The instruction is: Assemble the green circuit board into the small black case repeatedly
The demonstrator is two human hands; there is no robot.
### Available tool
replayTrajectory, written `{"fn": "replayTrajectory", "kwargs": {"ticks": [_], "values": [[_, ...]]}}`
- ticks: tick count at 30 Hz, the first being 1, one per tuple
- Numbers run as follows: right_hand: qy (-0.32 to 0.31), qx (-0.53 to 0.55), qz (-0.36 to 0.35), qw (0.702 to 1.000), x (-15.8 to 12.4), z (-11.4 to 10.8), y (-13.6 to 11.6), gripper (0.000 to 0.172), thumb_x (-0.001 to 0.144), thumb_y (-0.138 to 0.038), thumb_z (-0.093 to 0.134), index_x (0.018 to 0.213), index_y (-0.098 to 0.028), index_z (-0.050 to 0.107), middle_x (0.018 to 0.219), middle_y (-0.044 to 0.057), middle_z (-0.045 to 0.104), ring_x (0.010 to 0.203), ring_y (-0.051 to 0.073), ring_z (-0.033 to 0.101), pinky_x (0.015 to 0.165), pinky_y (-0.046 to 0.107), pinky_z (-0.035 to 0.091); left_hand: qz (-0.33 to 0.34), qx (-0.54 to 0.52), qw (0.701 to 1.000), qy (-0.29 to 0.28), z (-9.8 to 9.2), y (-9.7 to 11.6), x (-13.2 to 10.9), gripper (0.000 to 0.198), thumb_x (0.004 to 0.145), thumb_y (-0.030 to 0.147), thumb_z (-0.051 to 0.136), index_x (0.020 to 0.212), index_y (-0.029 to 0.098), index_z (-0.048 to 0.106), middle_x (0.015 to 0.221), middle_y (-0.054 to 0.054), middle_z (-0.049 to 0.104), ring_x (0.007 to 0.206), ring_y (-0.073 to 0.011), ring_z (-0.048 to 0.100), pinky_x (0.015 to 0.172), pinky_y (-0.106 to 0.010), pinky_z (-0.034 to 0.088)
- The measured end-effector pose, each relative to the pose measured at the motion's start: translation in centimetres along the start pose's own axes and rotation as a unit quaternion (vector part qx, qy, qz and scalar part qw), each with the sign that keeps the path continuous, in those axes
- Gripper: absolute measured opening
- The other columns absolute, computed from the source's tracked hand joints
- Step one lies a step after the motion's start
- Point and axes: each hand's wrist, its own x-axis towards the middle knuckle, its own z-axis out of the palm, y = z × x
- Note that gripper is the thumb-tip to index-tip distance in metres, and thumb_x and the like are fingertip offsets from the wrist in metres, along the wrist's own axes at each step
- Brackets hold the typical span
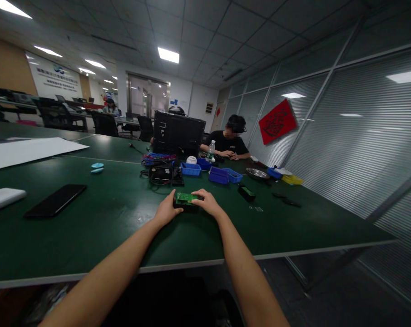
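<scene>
Between my hands, above the near half of the table, is a small black case (189, 207) with a green circuit board (183, 197) at its top. My left hand (166, 210) grips the case's left end, thumb in front and fingers behind. At the right end, the fingers of my right hand (207, 201) are closed on the edge of the board. Whether the board is seated or loose in the case, I cannot tell. To the right lies a second black case (246, 193) with green showing inside.
Beyond my hands sit a black power unit (160, 174) with cables, blue bins (190, 170), a monitor (178, 131) and a bottle (210, 151). A metal dish (257, 173) is at right, a black phone-like slab (56, 200) at left. A person (227, 141) sits across the table.
</scene>
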Motion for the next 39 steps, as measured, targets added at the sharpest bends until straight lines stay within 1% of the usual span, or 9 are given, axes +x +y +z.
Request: {"fn": "replayTrajectory", "kwargs": {"ticks": [9, 14, 19, 21, 23, 27, 31, 34, 39], "values": [[-0.01, 0.029, 0.03, 0.999, -0.2, -0.1, -0.3, 0.039, 0.069, -0.035, 0.063, 0.105, -0.019, 0.061, 0.103, 0.006, 0.057, 0.089, 0.016, 0.053, 0.081, 0.029, 0.04, 0.008, 0.001, 1.0, 0.007, 0.1, -0.2, 0.0, 0.086, 0.062, 0.027, 0.067, 0.135, 0.018, 0.022, 0.112, -0.008, 0.056, 0.103, -0.02, 0.052, 0.084, -0.027, 0.039], [-0.014, 0.011, 0.054, 0.998, -0.2, 0.1, 0.0, 0.044, 0.07, -0.038, 0.061, 0.108, -0.015, 0.059, 0.101, 0.007, 0.059, 0.087, 0.016, 0.054, 0.08, 0.029, 0.041, 0.011, 0.003, 1.0, 0.012, 0.2, -0.4, 0.0, 0.086, 0.061, 0.027, 0.067, 0.135, 0.019, 0.022, 0.11, -0.007, 0.056, 0.1, -0.0198, 0.054, 0.083, -0.027, 0.04], [-0.071, -0.037, 0.081, 0.993, -0.1, 1.0, 1.0, 0.052, 0.063, -0.04, 0.066, 0.109, -0.017, 0.057, 0.101, 0.006, 0.059, 0.088, 0.018, 0.054, 0.076, 0.029, 0.041, 0.01, 0.001, 1.0, 0.022, 0.3, -0.5, 0.1, 0.085, 0.061, 0.026, 0.067, 0.135, 0.019, 0.024, 0.107, -0.007, 0.057, 0.099, -0.0195, 0.054, 0.084, -0.028, 0.04], [-0.05, -0.075, 0.11, 0.99, -0.1, 1.1, 1.5, 0.05, 0.062, -0.04, 0.067, 0.105, -0.019, 0.058, 0.098, 0.005, 0.06, 0.087, 0.018, 0.055, 0.074, 0.028, 0.041, 0.006, -0.003, 1.0, 0.03, 0.4, -0.7, 0.2, 0.083, 0.062, 0.023, 0.065, 0.134, 0.019, 0.025, 0.108, -0.007, 0.056, 0.098, -0.0184, 0.054, 0.084, -0.028, 0.04], [0.001, -0.126, 0.172, 0.977, 0.0, 0.7, 2.0, 0.048, 0.062, -0.043, 0.066, 0.103, -0.02, 0.059, 0.096, 0.006, 0.061, 0.086, 0.019, 0.056, 0.072, 0.028, 0.042, -0.002, -0.011, 0.999, 0.037, 0.5, -0.9, 0.4, 0.08, 0.063, 0.022, 0.064, 0.133, 0.018, 0.025, 0.109, -0.008, 0.055, 0.095, -0.0171, 0.055, 0.083, -0.028, 0.041], [0.107, -0.208, 0.299, 0.925, -0.2, -0.9, 3.2, 0.051, 0.068, -0.053, 0.056, 0.106, -0.018, 0.057, 0.103, 0.011, 0.059, 0.093, 0.025, 0.054, 0.072, 0.031, 0.041, 0.001, -0.016, 0.999, 0.04, 0.8, -1.4, 0.6, 0.079, 0.063, 0.025, 0.064, 0.133, 0.017, 0.026, 0.107, -0.008, 0.055, 0.091, -0.0161, 0.056, 0.08, -0.027, 0.043], [0.132, -0.213, 0.366, 0.896, -0.3, -1.9, 4.0, 0.049, 0.081, -0.051, 0.035, 0.106, -0.015, 0.057, 0.108, 0.015, 0.056, 0.097, 0.026, 0.053, 0.074, 0.033, 0.04, 0.009, -0.011, 0.999, 0.04, 1.0, -1.7, 0.8, 0.077, 0.064, 0.026, 0.064, 0.132, 0.018, 0.029, 0.104, -0.007, 0.056, 0.088, -0.0156, 0.055, 0.08, -0.028, 0.043], [0.129, -0.226, 0.373, 0.891, -0.1, -1.6, 4.2, 0.043, 0.082, -0.044, 0.037, 0.105, -0.013, 0.056, 0.106, 0.016, 0.055, 0.095, 0.026, 0.053, 0.074, 0.032, 0.04, 0.01, -0.007, 0.999, 0.037, 1.1, -1.7, 0.8, 0.076, 0.064, 0.026, 0.063, 0.132, 0.018, 0.029, 0.103, -0.006, 0.056, 0.088, -0.0157, 0.055, 0.08, -0.028, 0.043], [0.151, -0.244, 0.287, 0.914, 0.1, 0.1, 3.6, 0.036, 0.072, -0.034, 0.052, 0.103, -0.017, 0.051, 0.104, 0.01, 0.053, 0.09, 0.02, 0.054, 0.075, 0.028, 0.04, 0.008, -0.004, 1.0, 0.029, 0.9, -1.5, 0.6, 0.075, 0.066, 0.027, 0.062, 0.132, 0.019, 0.028, 0.105, -0.006, 0.056, 0.089, -0.0158, 0.055, 0.082, -0.028, 0.042]]}}
